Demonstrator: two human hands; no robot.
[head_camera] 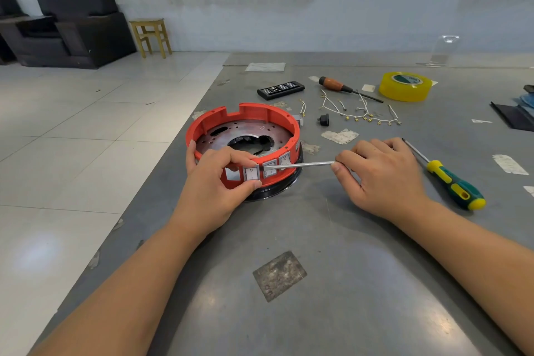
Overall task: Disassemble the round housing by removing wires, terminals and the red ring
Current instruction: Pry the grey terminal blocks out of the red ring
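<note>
The round housing has a red ring on a black base, with a perforated metal plate inside. It stands near the table's left edge. Grey rocker switches line the ring's near wall. My left hand grips that near wall, thumb below one switch. My right hand pinches a thin metal tool, whose tip touches the middle switch. Loose white wires with brass terminals lie behind the housing, to the right.
A green-yellow screwdriver lies right of my right hand. Farther back are a wooden-handled screwdriver, a black bit case, a yellow tape roll and a small black knob. The table edge drops to tiled floor on the left.
</note>
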